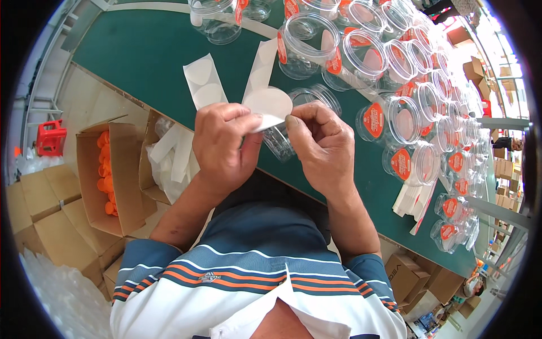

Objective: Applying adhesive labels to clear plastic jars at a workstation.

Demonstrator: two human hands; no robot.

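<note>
A green worktop (141, 51) runs in front of you, in a bright room stacked with cardboard cartons. The fingers of both your hands are pinched on a white label strip (270, 101), which is raised over the near part of the worktop, with its rounded part facing up. Your left hand (223, 141) grips its left side; your right hand (324, 144) nips its right edge between thumb and forefinger. You can't tell from here whether a label has parted from its backing.

Just beneath, a clear jar (278, 146) shows between your hands, partly hidden; it seems to lie on its side. Just beyond your left hand is another white strip (204, 79) with round shapes on it. Farther out, to your right and ahead, stand many clear jars (403, 116) with orange labels, and near them rests a stack of pale strips (406, 200). Down to your left, an open carton (87, 175) holds orange pieces (104, 169), with a red stool (51, 138) beyond it.
</note>
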